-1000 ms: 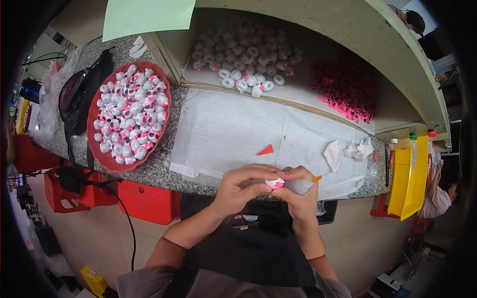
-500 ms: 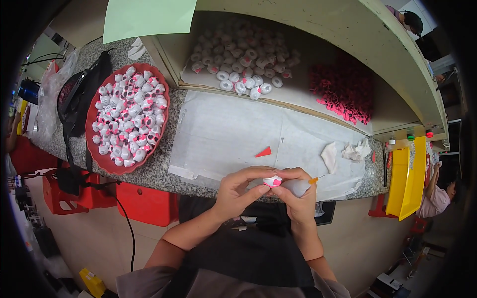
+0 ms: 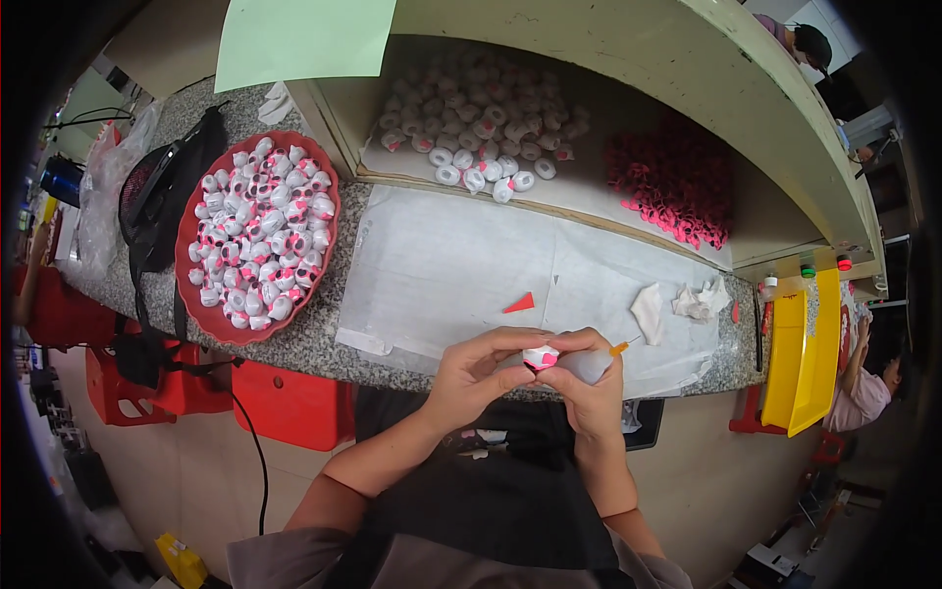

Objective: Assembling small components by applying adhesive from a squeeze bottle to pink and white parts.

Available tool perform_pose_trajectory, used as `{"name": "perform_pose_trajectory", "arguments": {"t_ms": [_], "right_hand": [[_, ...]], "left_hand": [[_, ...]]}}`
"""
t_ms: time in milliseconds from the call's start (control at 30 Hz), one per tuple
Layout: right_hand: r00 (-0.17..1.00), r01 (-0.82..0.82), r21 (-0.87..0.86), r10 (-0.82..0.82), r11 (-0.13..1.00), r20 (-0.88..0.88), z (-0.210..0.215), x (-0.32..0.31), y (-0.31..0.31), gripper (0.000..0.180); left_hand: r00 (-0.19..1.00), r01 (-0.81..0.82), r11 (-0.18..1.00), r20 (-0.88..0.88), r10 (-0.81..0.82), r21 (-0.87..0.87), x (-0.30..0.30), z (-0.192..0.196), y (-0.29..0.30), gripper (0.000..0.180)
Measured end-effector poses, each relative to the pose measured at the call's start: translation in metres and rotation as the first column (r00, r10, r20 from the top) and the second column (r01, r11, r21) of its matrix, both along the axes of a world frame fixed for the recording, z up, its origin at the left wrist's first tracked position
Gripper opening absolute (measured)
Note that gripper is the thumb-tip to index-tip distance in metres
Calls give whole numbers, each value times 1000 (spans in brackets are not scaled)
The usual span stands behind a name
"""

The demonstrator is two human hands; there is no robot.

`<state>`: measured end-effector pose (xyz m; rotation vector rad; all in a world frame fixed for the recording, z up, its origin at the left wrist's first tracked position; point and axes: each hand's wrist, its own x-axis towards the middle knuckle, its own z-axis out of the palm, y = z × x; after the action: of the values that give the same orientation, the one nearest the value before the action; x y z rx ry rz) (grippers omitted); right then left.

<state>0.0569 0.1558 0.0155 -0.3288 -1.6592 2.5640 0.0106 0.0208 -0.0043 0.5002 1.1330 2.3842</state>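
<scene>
Over the table's front edge, my left hand (image 3: 473, 371) is closed, with thumb and fingers pinching a small white toy head (image 3: 540, 356) that has pink and black parts. My right hand (image 3: 595, 391) grips the same piece from the other side with its thumb and fingertips. Tucked in that hand is a translucent squeeze bottle (image 3: 587, 367). Its orange needle tip (image 3: 618, 349) points off to the right, away from the toy head. Just beyond my hands, a red triangular piece (image 3: 520, 303) lies on the white sheet (image 3: 446, 260).
At left, a scalloped red tray (image 3: 186, 280) is heaped with similar white heads, beside a black bag (image 3: 157, 221). A shelf holds loose white pieces (image 3: 505, 167) and a pile of pink parts (image 3: 677, 196). Crumpled tissues (image 3: 648, 312) and yellow bins (image 3: 800, 368) are at right.
The toy head has turned slightly between my fingers, and a dark part shows at its lower left. Both hands keep nearly the same place; the view has shifted a little.
</scene>
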Motion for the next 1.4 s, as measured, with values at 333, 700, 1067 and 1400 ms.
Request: {"name": "perform_pose_trajectory", "arguments": {"t_ms": [333, 700, 1067, 1400], "right_hand": [[998, 68, -62, -67, 996, 7, 1, 11, -5, 26], [995, 95, 135, -92, 986, -24, 18, -15, -15, 37], [987, 148, 105, -141, 983, -70, -10, 22, 46, 38], [985, 167, 103, -160, 981, -69, -11, 41, 70, 29]], "left_hand": [[986, 144, 989, 84, -146, 32, 5, -3, -9, 22], [405, -892, 361, -836, 370, -272, -51, 32, -107, 22], [252, -818, 483, -950, -185, -311, -131, 54, 16, 22], [-50, -919, 395, -995, -82, 14, -249, 5, 177, 23]]}}
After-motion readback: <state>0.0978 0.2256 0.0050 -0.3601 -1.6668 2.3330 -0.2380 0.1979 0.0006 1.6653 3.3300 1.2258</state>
